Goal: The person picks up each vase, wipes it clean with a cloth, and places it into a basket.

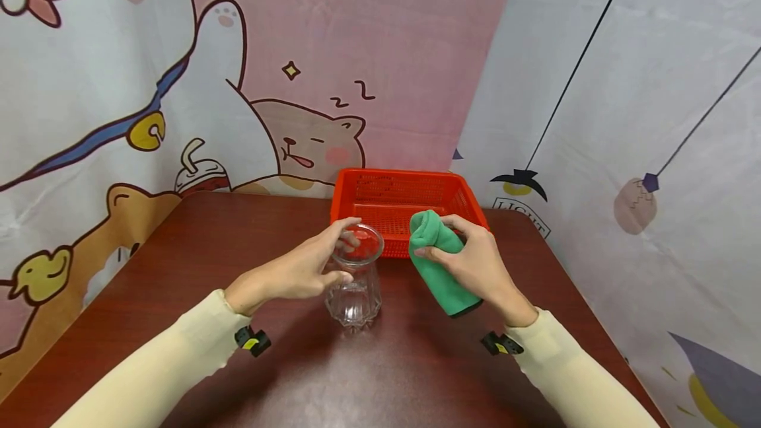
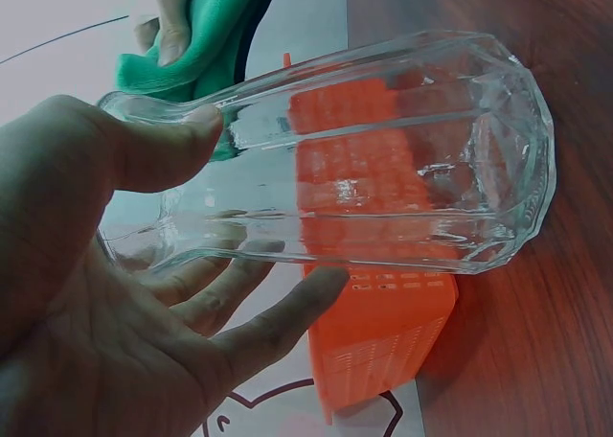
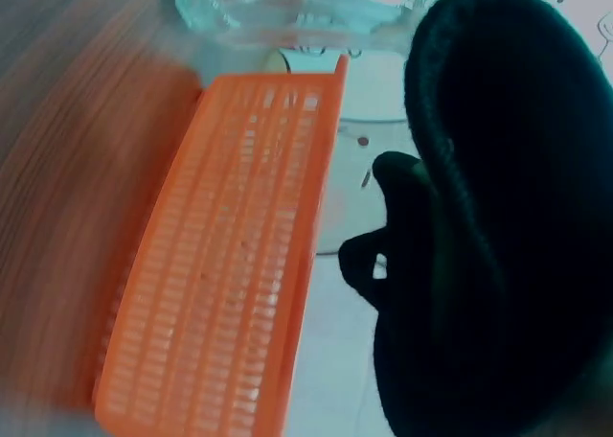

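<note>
A clear glass vase (image 1: 355,296) with a flared rim and faceted base stands upright on the table. My left hand (image 1: 306,266) is around its neck, thumb on the near side and fingers spread on the far side. In the left wrist view the thumb overlaps the glass vase (image 2: 383,159), while the index fingertip extends just beside it; firm contact cannot be made out. Raised to the right, my right hand (image 1: 475,259) grips a folded green cloth (image 1: 442,276) with a dark edge, thumb in front. The cloth (image 3: 508,217) looks nearly black in the right wrist view.
Behind the vase and the cloth sits a red perforated plastic basket (image 1: 404,180), near the back edge of the dark reddish-brown table (image 1: 261,230). A cartoon-printed curtain (image 1: 410,51) hangs around the back and sides.
</note>
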`<state>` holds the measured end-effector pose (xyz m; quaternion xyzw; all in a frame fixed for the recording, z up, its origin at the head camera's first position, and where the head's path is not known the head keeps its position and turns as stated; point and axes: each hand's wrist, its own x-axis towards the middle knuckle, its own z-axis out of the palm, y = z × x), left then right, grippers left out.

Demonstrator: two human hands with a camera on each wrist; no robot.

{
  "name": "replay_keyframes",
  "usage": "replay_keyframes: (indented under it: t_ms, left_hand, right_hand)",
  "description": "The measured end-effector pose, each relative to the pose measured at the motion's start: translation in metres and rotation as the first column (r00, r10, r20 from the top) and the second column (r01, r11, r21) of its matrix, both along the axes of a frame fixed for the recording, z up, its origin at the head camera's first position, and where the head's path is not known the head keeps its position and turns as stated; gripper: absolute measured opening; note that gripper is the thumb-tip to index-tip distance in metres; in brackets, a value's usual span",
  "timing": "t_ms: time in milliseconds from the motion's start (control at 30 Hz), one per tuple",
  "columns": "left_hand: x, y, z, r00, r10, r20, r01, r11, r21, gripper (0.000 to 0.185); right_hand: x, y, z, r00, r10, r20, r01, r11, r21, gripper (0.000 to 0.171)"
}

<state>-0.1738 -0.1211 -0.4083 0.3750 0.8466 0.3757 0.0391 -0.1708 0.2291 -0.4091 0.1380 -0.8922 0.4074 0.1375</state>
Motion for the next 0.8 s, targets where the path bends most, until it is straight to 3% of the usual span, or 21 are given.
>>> replay_keyframes:
  t_ms: [300,533,800]
  left_hand:
    - [0.001,0.002,0.001,1.0,0.004,0.009,-0.004,1.0,-0.001,0.1]
    - [0.002,0.001,0.001,1.0,0.008,0.022,-0.008,1.0,0.0,0.101]
    - [0.001,0.001,0.001,1.0,0.012,0.014,-0.012,1.0,-0.003,0.101]
  right_hand:
    - [-0.004,0.036,-0.005,0.989,-0.141,-0.037,0.143,0.989,0.046,0.05]
    - [-0.01,0.065,-0.011,0.962,-0.263,-0.079,0.269,0.96,0.08,0.062]
    - [-0.018,0.096,-0.019,0.93,-0.365,-0.049,0.368,0.923,0.11,0.074]
